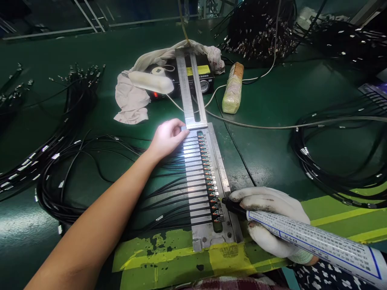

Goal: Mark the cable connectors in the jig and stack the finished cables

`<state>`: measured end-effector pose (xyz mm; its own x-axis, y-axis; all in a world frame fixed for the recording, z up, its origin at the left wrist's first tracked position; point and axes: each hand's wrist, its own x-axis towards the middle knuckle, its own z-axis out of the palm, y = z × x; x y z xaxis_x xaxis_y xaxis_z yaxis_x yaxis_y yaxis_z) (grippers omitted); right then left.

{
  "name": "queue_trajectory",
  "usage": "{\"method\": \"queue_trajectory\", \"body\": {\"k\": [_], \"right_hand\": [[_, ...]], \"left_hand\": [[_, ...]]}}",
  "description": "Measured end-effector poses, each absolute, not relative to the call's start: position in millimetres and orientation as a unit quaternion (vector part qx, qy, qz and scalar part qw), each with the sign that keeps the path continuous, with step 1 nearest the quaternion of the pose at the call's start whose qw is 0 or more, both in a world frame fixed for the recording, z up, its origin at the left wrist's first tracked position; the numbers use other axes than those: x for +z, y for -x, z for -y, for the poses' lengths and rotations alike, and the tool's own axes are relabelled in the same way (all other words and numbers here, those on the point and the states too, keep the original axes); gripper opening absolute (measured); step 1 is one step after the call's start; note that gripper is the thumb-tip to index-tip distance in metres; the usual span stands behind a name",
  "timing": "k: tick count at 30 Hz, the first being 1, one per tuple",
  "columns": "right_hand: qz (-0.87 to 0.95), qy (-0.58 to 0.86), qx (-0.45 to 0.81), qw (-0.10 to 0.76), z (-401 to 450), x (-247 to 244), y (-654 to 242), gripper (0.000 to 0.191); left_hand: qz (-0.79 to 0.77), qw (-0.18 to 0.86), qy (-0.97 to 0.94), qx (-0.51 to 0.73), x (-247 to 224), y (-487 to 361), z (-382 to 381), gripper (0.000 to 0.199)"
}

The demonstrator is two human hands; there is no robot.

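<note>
A metal fixture [196,237] lies lengthwise on the green table. Several black cables [175,187] cross its lower half side by side, their stripped ends with orange wires and metal tips lying along a slot. My bare left hand [169,139] touches the fixture's left edge near its hinged upper part [183,80], with thumb and index finger close together; nothing is visible between them. My gloved right hand [272,217] holds a white tube [314,241] with blue print, and the tube's black nozzle is at the cable ends near the fixture's bottom.
Cable bundles lie at the left [81,92], the right [305,161] and the back [256,32]. Behind the fixture are a black box [208,76], a white cloth [133,100] and a wrapped block [232,90]. Yellow-green tape [163,257] runs along the front edge.
</note>
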<state>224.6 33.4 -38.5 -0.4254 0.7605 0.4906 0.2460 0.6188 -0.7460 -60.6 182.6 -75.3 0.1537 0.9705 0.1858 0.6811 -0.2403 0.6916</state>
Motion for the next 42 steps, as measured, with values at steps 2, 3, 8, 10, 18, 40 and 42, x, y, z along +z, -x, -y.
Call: {"method": "queue_trajectory", "body": {"k": [2,3,8,10,18,40,42], "right_hand": [[0.790,0.321,0.298,0.429,-33.8,-38.0,-225.0,0.021],[0.791,0.321,0.299,0.426,-34.0,-37.7,-225.2,0.021],[0.793,0.321,0.299,0.423,-33.8,-36.8,-225.4,0.022],[0.793,0.321,0.296,0.424,-33.5,-36.7,-225.0,0.022],[0.786,0.330,0.304,0.425,-33.2,-38.3,-225.1,0.021],[0.778,0.336,0.306,0.433,-34.6,-38.9,-223.5,0.023],[0.779,0.334,0.309,0.431,-34.4,-39.2,-223.8,0.024]], "left_hand": [[-0.571,0.232,-0.723,0.312,-75.2,60.4,-182.5,0.024],[-0.572,0.232,-0.723,0.312,-75.1,60.4,-182.5,0.024],[-0.574,0.230,-0.722,0.311,-74.2,60.0,-182.6,0.023],[-0.574,0.229,-0.722,0.311,-73.5,59.8,-182.3,0.023],[-0.576,0.230,-0.722,0.307,-71.2,59.0,-181.1,0.021],[-0.575,0.233,-0.723,0.303,-70.7,58.2,-180.9,0.021],[-0.576,0.233,-0.723,0.304,-70.8,58.2,-181.1,0.021]]}}
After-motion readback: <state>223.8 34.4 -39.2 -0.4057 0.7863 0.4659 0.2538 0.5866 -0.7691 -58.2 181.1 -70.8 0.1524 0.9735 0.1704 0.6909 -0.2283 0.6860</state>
